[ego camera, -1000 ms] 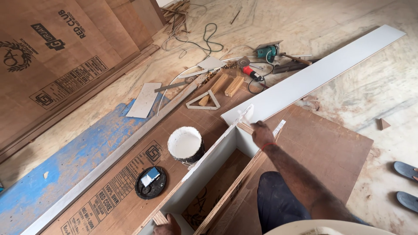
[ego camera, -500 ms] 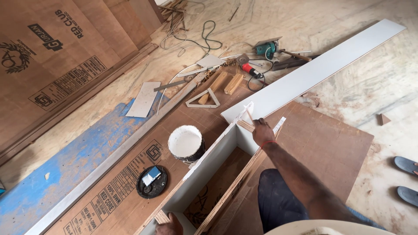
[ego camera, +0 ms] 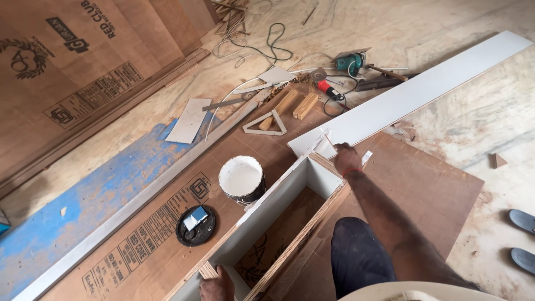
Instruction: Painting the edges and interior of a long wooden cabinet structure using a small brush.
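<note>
Little has changed since the earlier frames: right hand (ego camera: 346, 158) stays at the far corner of the box, left hand (ego camera: 216, 285) has crept further into view at the bottom edge.

Largest first: raw plywood sheets (ego camera: 67, 72) lean at upper left, printed faces out. A dusty, scuffed floor (ego camera: 479, 117) runs across the right. A long white laminate board (ego camera: 412, 92) lies diagonal at upper right. A blue-smeared board (ego camera: 83, 195) sits at lower left.

The open plywood box (ego camera: 278, 206), white-lined inside with rough layered edges, sits at centre-bottom. The right hand's fingers are curled, pinching a small white strip (ego camera: 324, 146) at the box's top corner. The left hand grips the near end, fingers closed over the edge.

Smaller: round white glue bucket (ego camera: 241, 178) just left of the box, black lid (ego camera: 195, 225), triangular set square (ego camera: 265, 124), wood blocks (ego camera: 295, 103), teal power tool (ego camera: 350, 61), grey slippers (ego camera: 523, 239) at the right edge.
</note>
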